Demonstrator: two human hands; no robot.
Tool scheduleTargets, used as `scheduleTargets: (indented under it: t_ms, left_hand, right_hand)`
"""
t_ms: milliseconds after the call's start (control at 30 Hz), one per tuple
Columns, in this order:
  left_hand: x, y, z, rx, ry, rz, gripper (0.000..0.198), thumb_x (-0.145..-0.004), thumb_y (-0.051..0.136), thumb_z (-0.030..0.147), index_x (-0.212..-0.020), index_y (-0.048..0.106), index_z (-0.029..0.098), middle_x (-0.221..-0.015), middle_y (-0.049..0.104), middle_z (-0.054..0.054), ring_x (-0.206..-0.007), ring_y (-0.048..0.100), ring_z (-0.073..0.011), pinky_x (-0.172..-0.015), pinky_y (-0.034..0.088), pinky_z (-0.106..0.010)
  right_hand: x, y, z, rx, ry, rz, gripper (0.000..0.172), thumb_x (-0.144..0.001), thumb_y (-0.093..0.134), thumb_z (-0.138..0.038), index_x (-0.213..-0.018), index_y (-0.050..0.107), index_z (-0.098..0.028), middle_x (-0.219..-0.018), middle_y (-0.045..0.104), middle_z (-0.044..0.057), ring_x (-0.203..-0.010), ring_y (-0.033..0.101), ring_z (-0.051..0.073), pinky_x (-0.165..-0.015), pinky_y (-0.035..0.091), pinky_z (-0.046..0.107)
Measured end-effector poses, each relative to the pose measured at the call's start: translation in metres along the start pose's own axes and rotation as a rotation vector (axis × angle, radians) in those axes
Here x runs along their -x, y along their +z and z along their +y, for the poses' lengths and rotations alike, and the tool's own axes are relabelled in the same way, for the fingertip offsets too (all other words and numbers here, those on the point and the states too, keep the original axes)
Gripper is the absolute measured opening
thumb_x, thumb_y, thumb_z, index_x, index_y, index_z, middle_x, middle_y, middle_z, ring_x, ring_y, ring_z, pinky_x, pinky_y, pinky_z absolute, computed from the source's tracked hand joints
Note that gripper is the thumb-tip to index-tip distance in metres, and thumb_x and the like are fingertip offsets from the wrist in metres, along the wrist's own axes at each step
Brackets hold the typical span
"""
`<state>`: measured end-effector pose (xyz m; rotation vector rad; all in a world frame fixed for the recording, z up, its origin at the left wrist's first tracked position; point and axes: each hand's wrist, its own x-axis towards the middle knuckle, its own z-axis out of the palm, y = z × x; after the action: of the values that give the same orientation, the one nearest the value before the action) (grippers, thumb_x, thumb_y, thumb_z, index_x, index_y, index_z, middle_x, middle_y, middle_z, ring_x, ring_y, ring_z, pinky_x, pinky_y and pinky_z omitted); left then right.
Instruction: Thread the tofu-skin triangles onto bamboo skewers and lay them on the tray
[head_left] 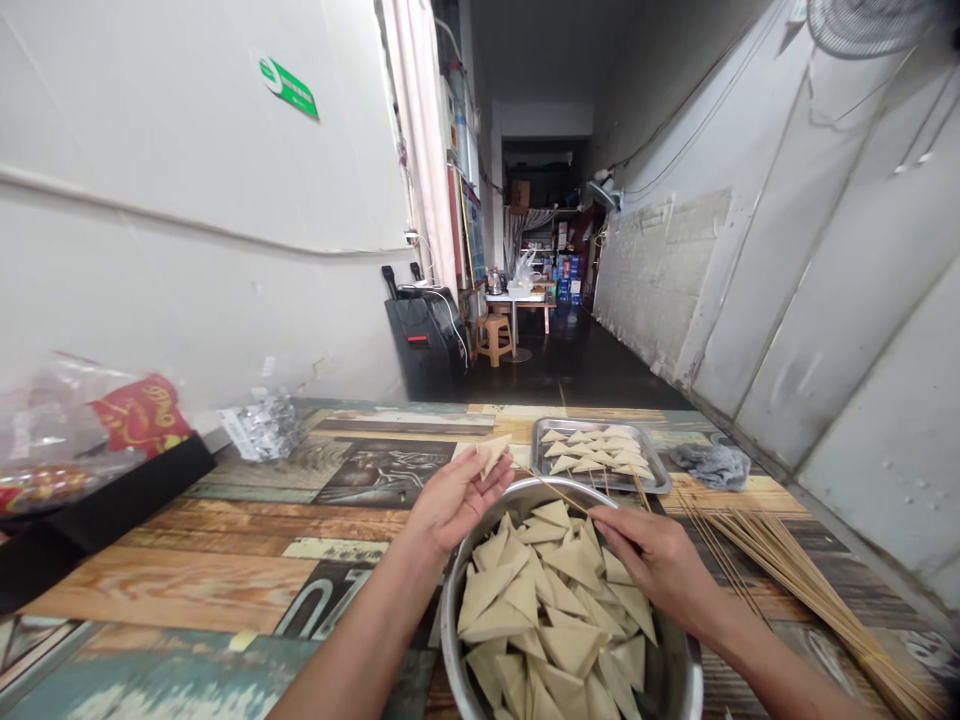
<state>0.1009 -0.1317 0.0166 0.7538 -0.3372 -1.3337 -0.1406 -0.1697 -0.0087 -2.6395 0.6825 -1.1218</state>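
Note:
My left hand [465, 492] pinches a pale triangular tofu-skin piece [495, 455] above the bowl's far left rim. My right hand [649, 550] is closed on a thin bamboo skewer [559, 491], whose tip points left to that piece; whether it has pierced it I cannot make out. Below both hands, a round metal bowl [452, 600] is heaped with loose tofu-skin triangles [555, 610]. Behind it, a metal tray [660, 481] carries rows of skewered triangles [596, 452], their sticks pointing toward me.
A bundle of bamboo skewers [810, 580] lies on the right of the wood-patterned table [187, 570], near a grey cloth [712, 465]. To the left are a black box [112, 520] with plastic-wrapped packets [142, 415] and a crumpled clear bag [266, 425].

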Motion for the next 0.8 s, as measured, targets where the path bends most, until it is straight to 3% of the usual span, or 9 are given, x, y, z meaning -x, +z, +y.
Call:
scheduleTargets:
  t_ms: [200,800]
  left_hand:
    - [-0.0046,-0.0010,-0.0001,0.079,-0.007,0.073,0.006,-0.078,0.052,0.006,-0.081,0.056,0.007,-0.095,0.064,-0.017,-0.090,0.062,-0.0201,-0.081,0.051,-0.035]
    - [-0.0083,-0.0042,-0.0042,0.101,-0.022,0.065,0.003,-0.077,0.053,0.007,-0.080,0.053,0.009,-0.100,0.062,-0.019,-0.096,0.060,-0.0235,-0.080,0.052,-0.036]
  right_hand:
    - [0.0003,0.0000,0.0003,0.028,-0.003,-0.041,0.021,-0.086,0.046,-0.017,-0.100,0.062,-0.018,-0.091,0.069,0.005,-0.083,0.065,0.016,-0.076,0.052,0.026]
    - [0.0020,0.0006,0.0024,0.104,0.026,-0.042,0.024,-0.086,0.044,-0.020,-0.100,0.064,-0.020,-0.092,0.069,0.006,-0.080,0.065,0.017,-0.072,0.053,0.027]
